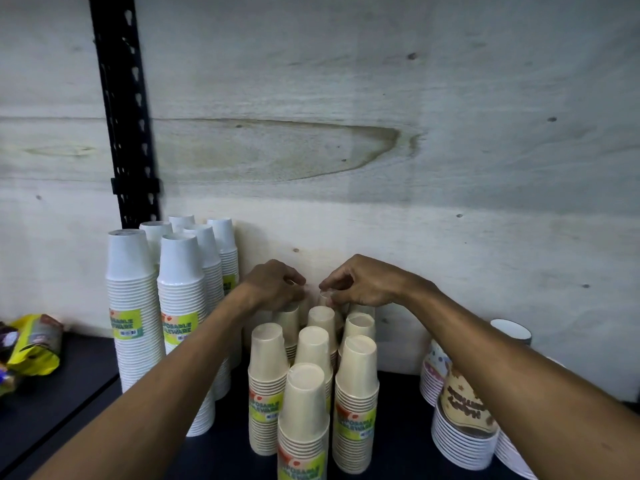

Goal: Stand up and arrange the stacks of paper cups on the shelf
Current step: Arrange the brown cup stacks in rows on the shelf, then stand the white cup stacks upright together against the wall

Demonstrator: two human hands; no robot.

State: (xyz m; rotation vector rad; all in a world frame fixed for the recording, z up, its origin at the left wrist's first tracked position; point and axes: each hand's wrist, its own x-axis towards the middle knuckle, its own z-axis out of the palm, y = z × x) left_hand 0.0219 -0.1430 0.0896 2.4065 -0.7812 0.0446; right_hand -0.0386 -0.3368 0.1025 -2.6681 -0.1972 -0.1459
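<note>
Beige cup stacks stand nearest, upside down and wrapped in clear plastic with green labels, packed close together in short rows on the dark shelf. Just to their left, taller white cup stacks stand upright in a tight group against the pale wooden back panel. To the right sit low piles of patterned paper bowls, and a yellow snack bag lies at the far left.

Judging by how things stand, most of the job looks done: both groups are already upright and roughly lined up, and only the rear of the beige group seems to need settling.

Both forearms reach over the front stacks to the back row. The left hand curls its fingers down over the top of a rear beige stack, apparently gripping it. The right hand pinches what looks like the clear wrapping at the top of the neighbouring rear stack, fingertips drawn together. The two hands sit near each other, close to the back panel.
</note>
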